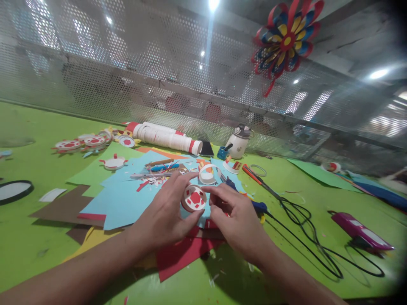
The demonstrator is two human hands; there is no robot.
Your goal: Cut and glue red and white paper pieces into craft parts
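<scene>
My left hand [168, 207] grips a short white paper ring [194, 198] between thumb and fingers. Red paper pieces make a pattern on its round face. Close against the ring's right side is my right hand [233, 207], its fingers curled together; whatever they pinch, if anything, is hidden. Under both hands lie light blue paper sheets [117, 203] and a red sheet [181, 258]. Just beyond the fingers stands a plain white paper ring [208, 173]. Paper scraps [152, 182] and a blue-handled tool [165, 167] are scattered on the blue paper.
Finished-looking red-and-white paper turtles [95, 142] sit at the back left. Behind the papers lies a long white tube [165, 137], near a bottle [239, 142] and a blue jar [223, 152]. Right of my hands are a glue gun [259, 206], black cable [297, 212] and purple device [359, 231].
</scene>
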